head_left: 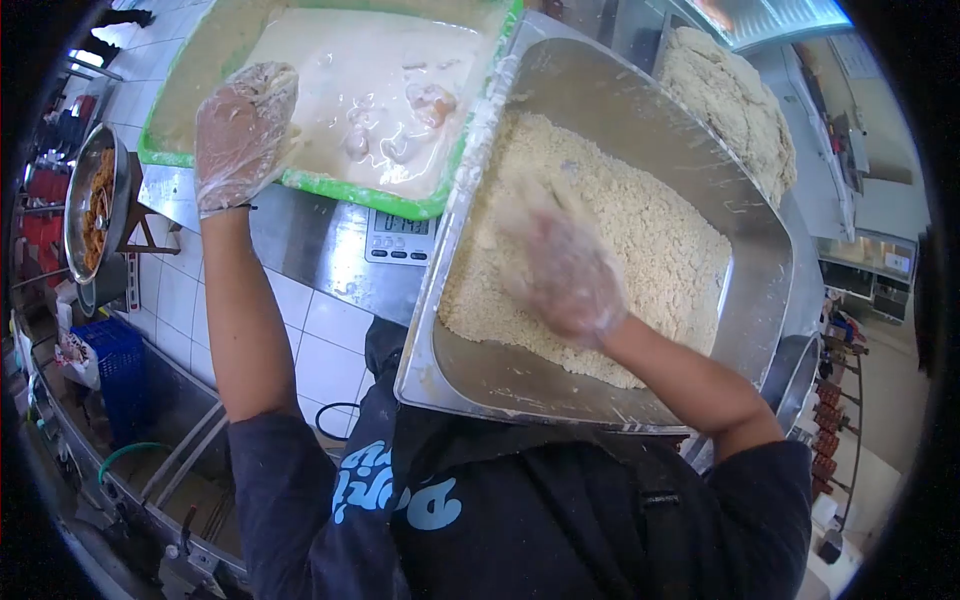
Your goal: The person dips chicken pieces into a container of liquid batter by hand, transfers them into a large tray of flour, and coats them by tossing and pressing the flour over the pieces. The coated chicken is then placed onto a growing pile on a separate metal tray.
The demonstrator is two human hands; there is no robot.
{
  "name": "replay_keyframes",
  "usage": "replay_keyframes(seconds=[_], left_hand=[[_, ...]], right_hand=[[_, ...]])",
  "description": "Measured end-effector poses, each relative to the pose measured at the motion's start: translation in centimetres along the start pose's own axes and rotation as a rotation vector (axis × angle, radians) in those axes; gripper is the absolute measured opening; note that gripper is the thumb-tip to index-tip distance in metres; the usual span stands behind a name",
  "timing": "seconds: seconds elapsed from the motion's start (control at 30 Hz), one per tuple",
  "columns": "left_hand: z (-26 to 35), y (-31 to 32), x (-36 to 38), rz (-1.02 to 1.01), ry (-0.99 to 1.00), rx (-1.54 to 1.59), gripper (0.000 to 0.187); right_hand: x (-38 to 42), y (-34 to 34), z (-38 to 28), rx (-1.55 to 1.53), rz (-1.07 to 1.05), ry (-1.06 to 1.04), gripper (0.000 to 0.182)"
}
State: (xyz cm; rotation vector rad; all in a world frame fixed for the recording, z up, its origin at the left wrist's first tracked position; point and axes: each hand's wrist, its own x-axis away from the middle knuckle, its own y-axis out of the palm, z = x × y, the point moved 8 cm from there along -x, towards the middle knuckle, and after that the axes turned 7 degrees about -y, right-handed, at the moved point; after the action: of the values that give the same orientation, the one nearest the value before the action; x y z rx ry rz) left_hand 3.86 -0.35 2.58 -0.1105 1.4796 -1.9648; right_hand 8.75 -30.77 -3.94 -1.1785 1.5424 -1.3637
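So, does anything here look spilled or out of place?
Only a little mess: white smears crust the rim of the metal pan beside the green tub, where you'd expect bare metal. Nothing looks clearly broken.

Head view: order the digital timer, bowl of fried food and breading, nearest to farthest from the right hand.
1. Breading, directly beneath the right hand.
2. Digital timer, left of the steel pan.
3. Bowl of fried food, far left side.

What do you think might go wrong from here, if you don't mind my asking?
The left hand, its glove smeared, is over the rim of the green tub; drips might reach the timer beside it. The right hand looks blurred, probably moving, so it could flick flour over the pan's rim, which already has some on it.
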Motion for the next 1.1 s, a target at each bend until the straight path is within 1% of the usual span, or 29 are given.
replay_keyframes(seconds=[0.03, 0.1, 0.17, 0.23, 0.27, 0.3, 0.33, 0.37, 0.43, 0.47, 0.53, 0.57, 0.6, 0.63, 0.67, 0.7, 0.77, 0.8, 0.87, 0.9, 0.97, 1.07, 1.1], left_hand=[[-0.1, 0.1, 0.0, 0.008, 0.012, -0.002, 0.027], [-0.3, 0.3, 0.0, 0.028, 0.038, -0.052, 0.027], [-0.5, 0.6, 0.0, 0.028, 0.083, -0.149, 0.027], [0.6, 0.4, 0.4, 0.017, 0.205, -0.202, 0.028], [1.1, 0.3, 0.6, 0.016, 0.264, -0.23, 0.028], [0.3, 0.4, 0.3, -0.021, 0.157, -0.147, 0.029], [-0.4, 0.8, 0.2, -0.08, 0.066, -0.063, 0.031], [-1.2, 1.1, -0.1, -0.107, -0.038, 0.021, 0.032], [-0.1, 1.2, 0.5, -0.088, 0.109, -0.103, 0.031], [0.2, 0.9, 0.0, -0.04, 0.163, -0.145, 0.03], [0.6, 0.2, -0.2, 0.047, 0.249, -0.216, 0.027], [1.0, 0.1, 0.3, 0.068, 0.291, -0.241, 0.025], [0.6, -0.1, 0.3, 0.043, 0.174, -0.092, 0.025], [0.3, -0.2, 0.0, 0.028, 0.065, 0.054, 0.024], [-0.1, -0.2, -0.4, 0.01, -0.041, 0.203, 0.024], [0.2, -0.3, -0.4, 0.02, -0.003, 0.166, 0.024], [0.6, -0.5, -0.2, 0.035, 0.062, 0.087, 0.024], [0.5, -0.5, -0.2, 0.028, 0.03, 0.126, 0.025], [0.4, -0.7, -0.2, 0.013, -0.031, 0.204, 0.026], [0.5, -0.7, -0.2, 0.017, -0.016, 0.162, 0.025], [0.7, -0.6, -0.2, 0.017, 0.016, 0.078, 0.023], [0.8, -0.7, -0.1, 0.034, 0.057, 0.094, 0.023], [1.1, -0.7, 0.0, 0.04, 0.107, 0.037, 0.022]], right_hand=[[0.6, -2.3, -0.1, -0.037, 0.052, 0.012, 0.053], [0.7, -4.8, 1.0, 0.067, 0.094, -0.015, 0.052], [0.0, -5.5, 2.4, 0.334, 0.068, -0.074, 0.055], [-4.5, -5.1, 3.7, -0.02, -0.278, 0.228, 0.048], [-6.0, -4.3, 3.5, -0.051, -0.227, 0.246, 0.044], [-7.4, -3.5, 3.4, -0.081, -0.175, 0.261, 0.041], [-6.9, -0.8, 2.6, 0.025, 0.089, 0.169, 0.037], [-6.7, -0.5, 1.9, 0.156, 0.365, 0.052, 0.035], [-6.2, 0.6, 1.9, 0.085, 0.224, 0.045, 0.038], [-6.9, 0.4, 2.6, 0.073, 0.174, 0.022, 0.04], [-8.5, -0.2, 5.1, -0.331, -0.201, 0.274, 0.045], [-8.0, 0.3, 5.1, -0.595, -0.293, 0.344, 0.049], [-7.3, 0.7, 5.1, -0.839, -0.379, 0.447, 0.052], [-7.3, 0.5, 5.0, -1.131, -0.336, 0.471, 0.057], [-7.4, 0.4, 4.7, -1.18, -0.399, 0.426, 0.059], [-7.5, 0.4, 4.3, -1.228, -0.463, 0.382, 0.061], [-7.6, 1.3, 3.5, -0.817, -0.798, 0.169, 0.06], [-7.1, 1.8, 3.2, -0.598, -0.95, 0.057, 0.06], [-6.2, 2.1, 3.1, -0.828, -0.865, 0.156, 0.06], [-5.7, 2.1, 3.1, -0.943, -0.818, 0.207, 0.062], [-5.7, 0.2, 2.8, -1.067, -0.611, 0.133, 0.061], [-4.9, -4.5, 4.5, -1.29, -0.305, -0.003, 0.057], [-4.5, -7.3, 4.9, -0.911, -0.187, -0.202, 0.053]])
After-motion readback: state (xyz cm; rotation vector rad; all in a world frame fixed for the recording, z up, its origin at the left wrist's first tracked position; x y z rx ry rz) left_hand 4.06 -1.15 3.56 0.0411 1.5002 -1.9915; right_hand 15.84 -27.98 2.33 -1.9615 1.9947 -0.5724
